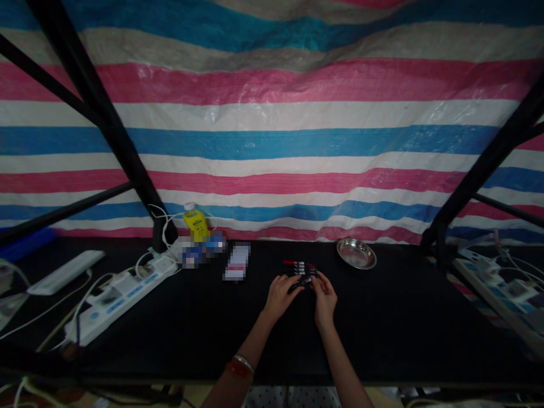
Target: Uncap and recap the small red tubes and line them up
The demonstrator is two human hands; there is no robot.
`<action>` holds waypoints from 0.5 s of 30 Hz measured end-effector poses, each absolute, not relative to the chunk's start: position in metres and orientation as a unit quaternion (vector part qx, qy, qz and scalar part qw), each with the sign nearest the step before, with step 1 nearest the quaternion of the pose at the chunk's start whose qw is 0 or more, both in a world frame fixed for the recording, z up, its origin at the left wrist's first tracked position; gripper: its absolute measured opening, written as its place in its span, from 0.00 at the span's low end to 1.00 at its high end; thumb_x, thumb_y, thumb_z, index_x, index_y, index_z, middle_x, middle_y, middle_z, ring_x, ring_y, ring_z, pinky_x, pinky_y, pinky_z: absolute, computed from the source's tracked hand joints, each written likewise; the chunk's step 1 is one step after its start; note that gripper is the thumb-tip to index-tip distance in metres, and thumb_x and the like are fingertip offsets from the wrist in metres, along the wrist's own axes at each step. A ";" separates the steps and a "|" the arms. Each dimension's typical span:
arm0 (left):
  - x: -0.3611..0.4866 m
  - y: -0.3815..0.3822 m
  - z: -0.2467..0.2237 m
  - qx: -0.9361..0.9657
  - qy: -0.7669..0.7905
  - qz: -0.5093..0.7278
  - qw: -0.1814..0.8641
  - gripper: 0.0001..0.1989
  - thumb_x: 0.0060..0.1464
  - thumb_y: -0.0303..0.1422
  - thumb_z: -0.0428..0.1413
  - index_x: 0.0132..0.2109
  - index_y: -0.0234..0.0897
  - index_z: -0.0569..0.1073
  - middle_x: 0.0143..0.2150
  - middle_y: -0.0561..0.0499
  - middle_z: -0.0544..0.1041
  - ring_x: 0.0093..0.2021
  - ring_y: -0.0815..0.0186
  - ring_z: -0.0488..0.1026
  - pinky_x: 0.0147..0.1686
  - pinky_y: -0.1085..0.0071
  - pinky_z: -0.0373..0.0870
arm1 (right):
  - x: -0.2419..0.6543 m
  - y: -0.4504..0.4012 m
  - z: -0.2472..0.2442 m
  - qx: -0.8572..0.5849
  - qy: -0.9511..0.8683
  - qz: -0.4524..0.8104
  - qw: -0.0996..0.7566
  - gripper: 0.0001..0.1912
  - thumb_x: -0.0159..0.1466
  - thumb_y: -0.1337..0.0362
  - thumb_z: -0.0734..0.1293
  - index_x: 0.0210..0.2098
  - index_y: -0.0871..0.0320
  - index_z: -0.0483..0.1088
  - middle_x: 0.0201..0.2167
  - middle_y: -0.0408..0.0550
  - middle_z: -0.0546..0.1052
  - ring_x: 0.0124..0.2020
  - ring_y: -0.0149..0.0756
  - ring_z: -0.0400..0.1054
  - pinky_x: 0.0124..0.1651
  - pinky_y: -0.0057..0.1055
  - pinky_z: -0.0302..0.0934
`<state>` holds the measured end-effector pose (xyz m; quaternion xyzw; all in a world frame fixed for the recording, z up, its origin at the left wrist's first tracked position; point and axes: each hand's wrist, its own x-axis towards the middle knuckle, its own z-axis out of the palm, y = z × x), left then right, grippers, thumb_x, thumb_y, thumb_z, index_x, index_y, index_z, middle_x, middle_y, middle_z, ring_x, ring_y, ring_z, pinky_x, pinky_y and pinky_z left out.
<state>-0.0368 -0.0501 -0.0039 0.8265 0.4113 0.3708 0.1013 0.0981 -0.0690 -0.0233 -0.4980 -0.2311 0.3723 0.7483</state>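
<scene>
my left hand (279,297) pinches a black marker (302,281); my right hand (325,300) curls near it, grip unclear. markers (299,267) lie beside on the counter (289,340); light fingertips suit.

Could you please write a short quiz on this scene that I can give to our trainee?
1. Multiple choice: which of these lies to the right of both the left hand and the right hand?
A) the yellow bottle
B) the round metal dish
C) the pixelated pale rectangle
2. True or false: bangles show on the left wrist, while none show on the right.
3. Fill in the blank: the fingers of both hands are at a small cluster of slim, mostly dark ____.

Key: 1. B; 2. True; 3. pens (or markers; the type is too small to tell).
</scene>
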 end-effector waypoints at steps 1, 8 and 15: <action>-0.037 -0.050 -0.004 0.826 0.410 0.374 0.100 0.15 0.55 0.38 0.54 0.50 0.41 0.70 0.39 0.51 0.78 0.39 0.64 0.73 0.40 0.65 0.66 | 0.097 -0.069 -0.023 -0.503 -0.248 0.364 0.743 0.25 0.47 0.55 0.72 0.42 0.62 0.72 0.34 0.51 0.78 0.35 0.38 0.72 0.39 0.34 0.66; -0.039 -0.047 -0.009 0.820 0.403 0.396 0.094 0.14 0.57 0.37 0.52 0.50 0.42 0.69 0.41 0.50 0.78 0.39 0.65 0.73 0.39 0.66 0.66 | 0.081 -0.075 -0.013 -0.488 -0.355 0.347 0.718 0.21 0.52 0.56 0.69 0.42 0.62 0.73 0.39 0.54 0.77 0.41 0.42 0.71 0.47 0.40 0.64; -0.038 -0.047 -0.008 0.816 0.415 0.390 0.098 0.13 0.56 0.35 0.53 0.49 0.41 0.69 0.41 0.51 0.77 0.40 0.65 0.72 0.41 0.66 0.65 | 0.073 -0.082 -0.013 -0.503 -0.381 0.282 0.723 0.21 0.56 0.57 0.66 0.47 0.61 0.68 0.43 0.55 0.75 0.43 0.40 0.71 0.47 0.39 0.64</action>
